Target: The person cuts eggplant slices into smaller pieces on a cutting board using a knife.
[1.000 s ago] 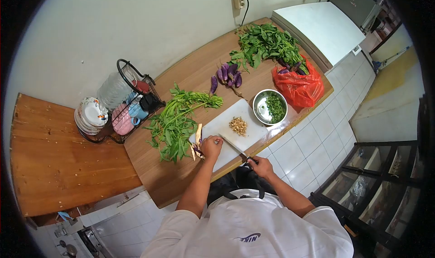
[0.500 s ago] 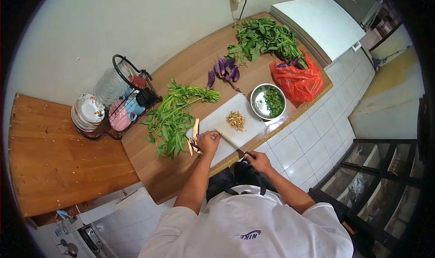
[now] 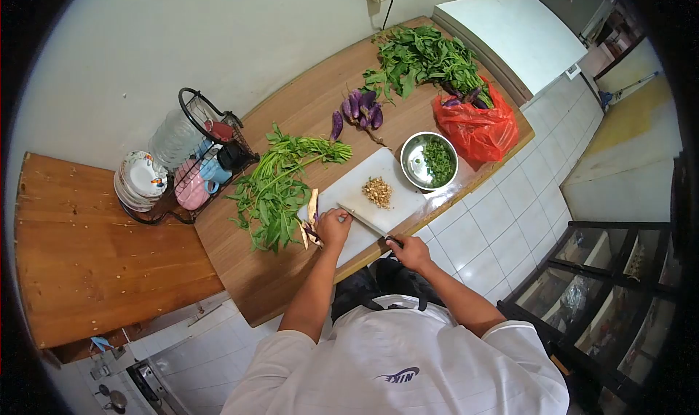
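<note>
My right hand [image 3: 410,253] is wrapped round the black handle of a knife [image 3: 365,220]. Its blade slants across the near part of a white cutting board [image 3: 348,184], the tip close to my left hand [image 3: 334,226]. The fingers of that hand are curled together at the board's left side; whatever they hold is too small or hidden to name. Pale, purple-skinned eggplant pieces [image 3: 313,205] lie just left of it, partly covered by the hand. A small heap of finely chopped light-brown bits [image 3: 378,192] sits on the board beyond the blade.
A steel bowl [image 3: 412,184] with chopped greens stands at the board's right. Leafy greens [image 3: 273,200] lie to the left, whole purple eggplants [image 3: 360,108] behind. A red plastic bag [image 3: 484,132] is at the right edge, and a wire dish rack [image 3: 240,157] stands left.
My right hand and the knife have shifted slightly up and to the left, the blade tip nearer my left hand. The left hand stays nearly in place.
</note>
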The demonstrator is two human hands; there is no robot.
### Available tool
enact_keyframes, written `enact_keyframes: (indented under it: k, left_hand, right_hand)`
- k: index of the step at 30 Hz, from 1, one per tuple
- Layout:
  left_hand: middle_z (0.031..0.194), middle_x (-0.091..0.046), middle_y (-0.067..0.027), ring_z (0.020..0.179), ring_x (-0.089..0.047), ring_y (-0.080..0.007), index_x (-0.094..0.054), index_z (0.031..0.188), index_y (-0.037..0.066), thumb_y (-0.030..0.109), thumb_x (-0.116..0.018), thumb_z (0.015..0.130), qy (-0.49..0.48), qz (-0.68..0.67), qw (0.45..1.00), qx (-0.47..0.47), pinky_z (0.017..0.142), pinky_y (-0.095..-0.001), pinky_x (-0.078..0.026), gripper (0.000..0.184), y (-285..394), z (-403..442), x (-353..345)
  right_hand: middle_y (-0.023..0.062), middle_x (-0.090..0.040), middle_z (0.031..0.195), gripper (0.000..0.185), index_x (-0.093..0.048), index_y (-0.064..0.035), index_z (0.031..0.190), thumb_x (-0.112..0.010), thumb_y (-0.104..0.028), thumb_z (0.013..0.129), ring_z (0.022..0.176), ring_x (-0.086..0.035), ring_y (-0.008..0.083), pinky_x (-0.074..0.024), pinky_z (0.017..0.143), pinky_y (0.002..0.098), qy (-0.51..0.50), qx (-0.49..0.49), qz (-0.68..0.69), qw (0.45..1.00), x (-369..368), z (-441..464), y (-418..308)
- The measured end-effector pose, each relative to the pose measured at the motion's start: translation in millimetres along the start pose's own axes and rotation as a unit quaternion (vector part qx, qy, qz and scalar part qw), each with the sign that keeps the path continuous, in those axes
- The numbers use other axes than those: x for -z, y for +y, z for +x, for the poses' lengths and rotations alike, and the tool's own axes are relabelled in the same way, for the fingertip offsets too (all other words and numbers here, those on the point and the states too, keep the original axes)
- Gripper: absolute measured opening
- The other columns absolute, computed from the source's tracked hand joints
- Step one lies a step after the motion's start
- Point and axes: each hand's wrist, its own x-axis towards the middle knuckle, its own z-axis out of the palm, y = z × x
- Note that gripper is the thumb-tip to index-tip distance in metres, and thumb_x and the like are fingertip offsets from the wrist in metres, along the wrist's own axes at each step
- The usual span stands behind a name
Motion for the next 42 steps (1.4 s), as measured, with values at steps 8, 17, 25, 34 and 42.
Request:
enact_keyframes:
  k: [8,17,25,34,42]
  left_hand:
    - [0.088,-0.073,0.0057,0.094,-0.066,-0.0254,-0.078,0.08,0.022,0.029,-0.083,0.076,0.017,0.005,1.0,0.011,0.085,-0.0432,-0.046,0.01,2.4,-2.6,0.5]
    - [0.086,-0.073,0.005,0.091,-0.067,-0.024,-0.079,0.081,0.022,0.026,-0.085,0.076,0.036,-0.014,0.999,-0.002,0.084,-0.0419,-0.046,0.009,3.4,-9.8,4.0]
    - [0.085,-0.072,0.0046,0.09,-0.067,-0.0249,-0.079,0.08,0.022,0.026,-0.084,0.075,0.056,0.0,0.998,-0.026,0.081,-0.0423,-0.047,0.008,0.9,-8.5,0.7]
    - [0.084,-0.072,0.002,0.086,-0.066,-0.0274,-0.08,0.08,0.021,0.026,-0.084,0.075,0.042,-0.016,0.999,-0.014,0.079,-0.0434,-0.048,0.008,0.0,-8.0,2.3]
    - [0.087,-0.074,0.0011,0.086,-0.066,-0.0274,-0.082,0.081,0.02,0.027,-0.084,0.076,0.057,-0.028,0.998,-0.017,0.08,-0.0421,-0.048,0.009,3.3,-12.1,3.0]
  right_hand:
    - [0.021,-0.075,0.099,0.048,-0.073,-0.017,0.124,-0.058,-0.054,0.098,0.096,-0.072,0.0407,-0.0571,0.085,0.0501,-0.021,-0.004,-0.006,1.0,9.5,-14.5,0.8]
    - [0.0227,-0.075,0.096,0.048,-0.075,-0.0157,0.122,-0.059,-0.055,0.098,0.093,-0.072,0.0426,-0.0569,0.084,0.0515,-0.039,-0.017,0.055,0.998,-0.7,-18.1,24.7]
    - [0.0216,-0.075,0.093,0.049,-0.074,-0.0181,0.125,-0.058,-0.056,0.098,0.093,-0.072,0.0413,-0.0573,0.084,0.0506,-0.035,-0.006,0.038,0.999,0.5,-14.5,15.8]
    - [0.02,-0.075,0.095,0.045,-0.073,-0.0222,0.125,-0.059,-0.054,0.098,0.096,-0.072,0.0394,-0.0571,0.084,0.0501,-0.023,0.0,0.032,0.999,-0.7,-12.8,9.4]
    - [0.0183,-0.075,0.09,0.045,-0.073,-0.0206,0.126,-0.059,-0.053,0.098,0.09,-0.073,0.0397,-0.0572,0.08,0.0502,-0.015,0.0,-0.011,1.0,8.1,-6.9,-0.9]
